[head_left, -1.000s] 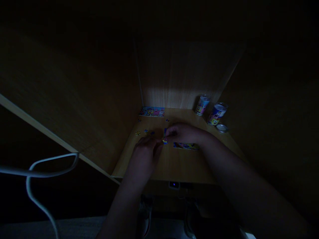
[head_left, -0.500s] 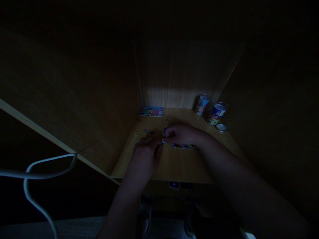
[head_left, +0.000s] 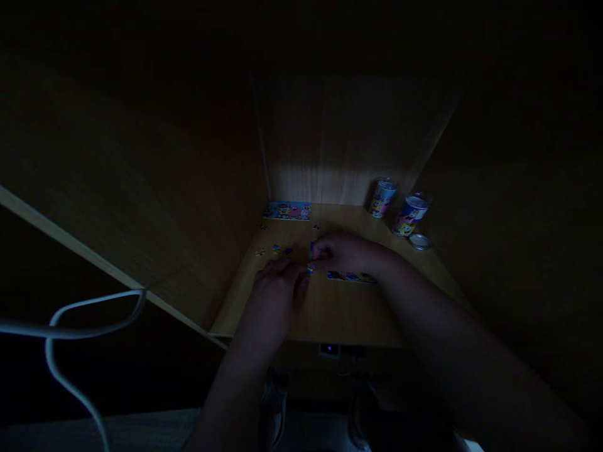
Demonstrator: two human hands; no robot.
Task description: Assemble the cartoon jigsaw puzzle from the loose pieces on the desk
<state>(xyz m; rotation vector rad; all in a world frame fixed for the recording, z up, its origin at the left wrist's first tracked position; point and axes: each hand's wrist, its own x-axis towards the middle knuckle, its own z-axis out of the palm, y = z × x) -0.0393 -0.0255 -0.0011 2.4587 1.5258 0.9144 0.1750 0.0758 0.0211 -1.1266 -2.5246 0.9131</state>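
Observation:
A small blue and yellow puzzle piece (head_left: pixel 309 269) sits between the fingertips of both hands. My left hand (head_left: pixel 279 285) has its index finger and thumb pinched at the piece's left side. From the right, my right hand (head_left: pixel 342 250) curls its fingers and meets the same piece. Partly under the right hand and wrist lies a joined puzzle section (head_left: pixel 348 276); a blue edge of it shows by the knuckles. Loose puzzle pieces lie left of the hands, among them a yellow one (head_left: pixel 260 252) and a dark blue one (head_left: pixel 288 251). The light is very dim.
A finished-looking puzzle strip (head_left: pixel 287 211) lies at the back left. Two printed cans with clear tops, a smaller can (head_left: pixel 382 199) and a larger can (head_left: pixel 409 216), stand back right, beside a round lid (head_left: pixel 419 242). Wooden panels enclose the surface. A white cable (head_left: pixel 94 333) hangs left.
My left hand has shifted slightly right, and the puzzle piece at the fingertips has moved a little down. The right hand stays almost in place.

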